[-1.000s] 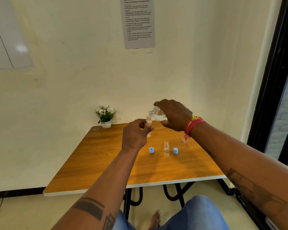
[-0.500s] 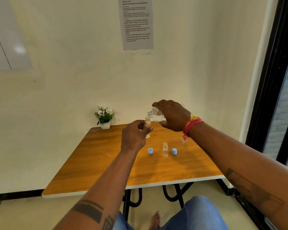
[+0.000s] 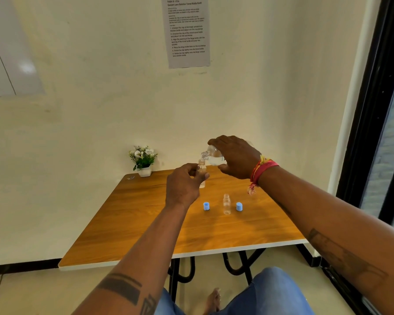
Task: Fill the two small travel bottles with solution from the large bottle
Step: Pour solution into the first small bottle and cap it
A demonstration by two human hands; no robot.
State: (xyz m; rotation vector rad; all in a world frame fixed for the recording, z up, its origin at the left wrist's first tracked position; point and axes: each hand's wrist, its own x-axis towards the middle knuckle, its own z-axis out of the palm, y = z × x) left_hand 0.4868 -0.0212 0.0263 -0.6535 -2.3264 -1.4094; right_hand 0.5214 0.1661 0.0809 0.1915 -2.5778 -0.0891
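The large bottle, clear and part full of clear solution, is tipped on its side above the far half of the table, its open neck pointing left and down, right over the mouth of a small travel bottle. The right hand grips the large bottle from above, fingers curled over its body and thumb beneath; a red and yellow thread band circles that wrist. The left hand holds the small travel bottle upright, fingers and thumb curled round its middle, with its base at or just above the wooden table; whether it touches the top cannot be told. How much solution the small bottle holds is too faint to tell. Nearer the person, a second travel bottle stands upright and uncapped on the table, between two blue caps, one on each side, each just beside it but apart. At the far left corner of the table a small white pot of white flowers stands against the wall, and a printed instruction sheet hangs on the wall above.
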